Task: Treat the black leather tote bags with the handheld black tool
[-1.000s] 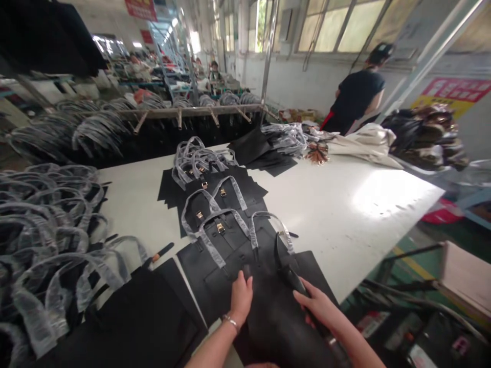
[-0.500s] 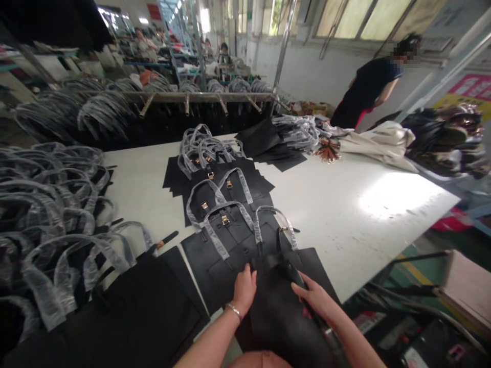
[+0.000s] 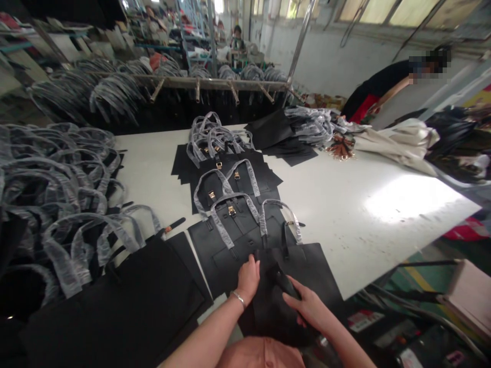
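In the head view, I see the worker's left hand [image 3: 248, 280] over a black bag panel [image 3: 274, 312] at the near edge of the white table [image 3: 326, 204]. Its fingers are drawn together at the panel's upper edge; whether they pinch it I can't tell. A silver bracelet [image 3: 238, 297] circles that wrist.

The right hand [image 3: 307, 302] has its fingers wrapped around a black handheld tool [image 3: 286, 281], whose upper end points at the panel, between the two hands. I can't tell whether it touches.

Just beyond, more black panels overlap up the table, with plastic-wrapped handles [image 3: 253, 209] looping over them and gold buckles [image 3: 232, 210] fixed to short straps. Left of the hands lies another black panel stack [image 3: 130, 301], with a heap of wrapped handles [image 3: 63, 230] behind it.

At the far end, brown tassels [image 3: 340, 147] sit beside off-white material [image 3: 402, 140]. Past them a co-worker in dark clothing [image 3: 378, 87] bends forward. A metal rail [image 3: 218, 83] hung with bag handles runs behind the table.
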Demonstrator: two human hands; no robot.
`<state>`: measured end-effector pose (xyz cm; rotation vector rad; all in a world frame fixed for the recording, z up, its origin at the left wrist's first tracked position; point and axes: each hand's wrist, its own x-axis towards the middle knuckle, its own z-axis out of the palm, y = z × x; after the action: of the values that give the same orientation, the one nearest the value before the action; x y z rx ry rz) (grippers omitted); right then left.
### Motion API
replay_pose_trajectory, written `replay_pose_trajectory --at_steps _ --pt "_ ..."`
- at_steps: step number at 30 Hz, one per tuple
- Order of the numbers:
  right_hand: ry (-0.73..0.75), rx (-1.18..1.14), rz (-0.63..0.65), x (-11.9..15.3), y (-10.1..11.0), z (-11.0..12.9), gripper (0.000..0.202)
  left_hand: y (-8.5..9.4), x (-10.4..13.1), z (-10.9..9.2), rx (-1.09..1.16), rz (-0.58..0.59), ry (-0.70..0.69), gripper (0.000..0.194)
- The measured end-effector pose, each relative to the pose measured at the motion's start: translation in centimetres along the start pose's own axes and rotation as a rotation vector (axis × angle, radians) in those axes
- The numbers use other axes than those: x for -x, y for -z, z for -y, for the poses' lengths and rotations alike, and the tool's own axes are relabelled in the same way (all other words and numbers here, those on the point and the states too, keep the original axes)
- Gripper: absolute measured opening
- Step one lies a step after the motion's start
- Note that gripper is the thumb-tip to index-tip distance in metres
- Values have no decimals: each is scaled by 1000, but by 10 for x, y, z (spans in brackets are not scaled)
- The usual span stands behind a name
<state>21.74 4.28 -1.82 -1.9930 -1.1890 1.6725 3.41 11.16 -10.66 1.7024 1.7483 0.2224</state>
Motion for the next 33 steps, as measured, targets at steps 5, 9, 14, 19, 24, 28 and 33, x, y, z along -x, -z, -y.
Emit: replay_pose_trajectory --at_steps 5,9,14,19,24,28,33 --pt "31 11 -43 -13 -15 11 63 2 -1 0 42 11 -2 31" --pt "80 -21 -131 -27 -22 24 64 1 -2 1 125 4 -1 30" --pt "139 -85 -242 -29 -5 39 67 1 -5 11 319 -39 -5 24" --pt "136 -109 -52 -13 8 34 65 5 -7 13 584 -117 34 31" --pt "152 -150 87 -17 -8 42 64 8 -8 6 1186 -86 -13 40" --pt "174 -178 85 -26 -16 60 61 7 -9 8 1279 -25 -14 38" --pt "175 -202 63 -24 -19 66 60 6 -6 10 1210 6 -17 36"
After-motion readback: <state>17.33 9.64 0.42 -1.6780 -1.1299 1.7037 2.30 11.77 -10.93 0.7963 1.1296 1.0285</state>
